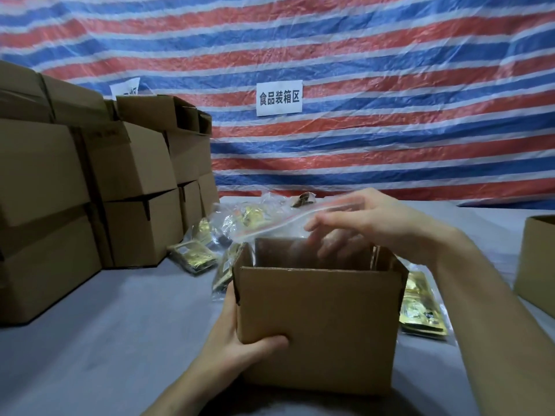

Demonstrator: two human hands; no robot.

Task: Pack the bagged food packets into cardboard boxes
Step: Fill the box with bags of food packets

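One open cardboard box [318,319] is stood on the grey surface [105,340], its flaps raised. It is gripped at the lower left corner by the left hand [237,340], with the thumb pressed across the front wall and the fingers hidden behind the side. Over the opening, a clear zip bag [270,226] with a red seal strip is held by the right hand [369,226]; the fingers are curled on it, and some are seen through the plastic. The bag's lower part is dipped below the box rim, against the far wall. Its contents are blurred and cannot be made out, and the bottom of the box is hidden by the near wall.

Several bagged gold packets [193,256] are scattered on the surface behind and to the left of the box, and one more gold packet [420,307] is laid just beside its right wall. Many closed boxes [90,175] are stacked at the left. Part of another box [537,265] is seen at the right edge. A striped tarp [390,85] with a white paper sign [279,98] is hung behind.
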